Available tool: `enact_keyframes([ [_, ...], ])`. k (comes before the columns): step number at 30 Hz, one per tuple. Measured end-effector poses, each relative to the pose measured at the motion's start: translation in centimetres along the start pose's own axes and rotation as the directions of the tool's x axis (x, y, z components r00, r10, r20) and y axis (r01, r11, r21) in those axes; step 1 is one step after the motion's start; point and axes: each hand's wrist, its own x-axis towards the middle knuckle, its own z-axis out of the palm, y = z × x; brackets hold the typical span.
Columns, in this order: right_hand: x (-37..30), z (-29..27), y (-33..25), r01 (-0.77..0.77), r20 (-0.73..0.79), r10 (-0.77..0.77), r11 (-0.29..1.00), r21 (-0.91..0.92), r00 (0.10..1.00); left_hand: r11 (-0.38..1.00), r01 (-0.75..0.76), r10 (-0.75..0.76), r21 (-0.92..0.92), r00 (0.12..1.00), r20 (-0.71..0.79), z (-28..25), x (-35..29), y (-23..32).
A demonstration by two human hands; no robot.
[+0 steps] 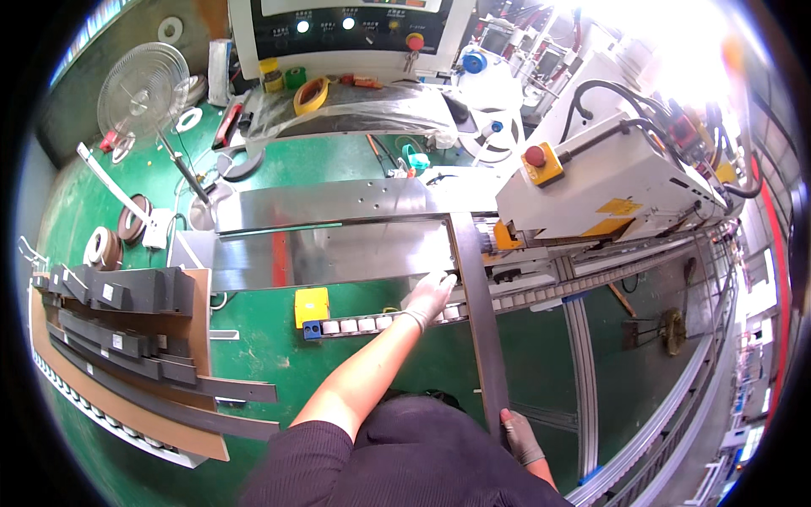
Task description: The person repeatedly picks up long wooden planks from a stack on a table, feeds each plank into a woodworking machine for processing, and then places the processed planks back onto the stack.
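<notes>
A long, narrow dark grey board (481, 321) stretches from the metal worktable toward my body, its far end by the machine's infeed. My left hand (431, 297), in a pale glove, rests at the table's near edge close to the board's left side. Its fingers are stretched out; whether the tips touch the board is hard to see. At the board's near end my right hand (521, 436), gloved too, grips the right edge with the thumb on top, and the other fingers are partly hidden. Beneath lies a roller conveyor rail (372, 324).
The white machine (608, 182) with a red stop button (535, 155) stands right of the board. At left, a rack (207, 338) holds several dark boards. A fan (144, 89), a yellow box (312, 308), a control panel (355, 29) and tape rolls (311, 95) surround the table (363, 253).
</notes>
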Motion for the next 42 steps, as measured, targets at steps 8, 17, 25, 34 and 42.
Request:
enact_keyframes([
  [8, -0.6, 0.4, -2.5, 0.036, -0.121, -0.067, 0.969, -0.243, 0.990, 0.760, 0.405, -0.340, -0.508, 0.914, 0.220, 0.3, 2.8, 4.0],
  [17, 0.0, -2.0, -3.5, -0.036, -0.093, 0.012, 0.963, -0.268, 0.996, 0.863, 0.286, -0.284, -0.416, 0.956, 0.068, -0.8, 3.3, 6.3],
  [25, 0.9, -5.0, -2.9, -0.017, -0.013, 0.015, 0.985, -0.174, 1.000, 0.429, 0.526, -0.499, -0.735, 0.816, 0.293, 2.7, 4.3, 7.8],
  [34, 3.5, -10.7, -0.3, 0.224, 0.042, -0.227, 0.882, -0.415, 0.973, 0.452, 0.477, -0.524, -0.754, 0.826, 0.208, 9.7, 6.7, 8.8],
  [42, 5.4, -14.7, 3.9, -0.102, -0.131, 0.093, 0.993, -0.066, 0.987, 0.346, 0.640, -0.594, -0.686, 0.716, 0.367, 11.3, 11.3, 14.3],
])
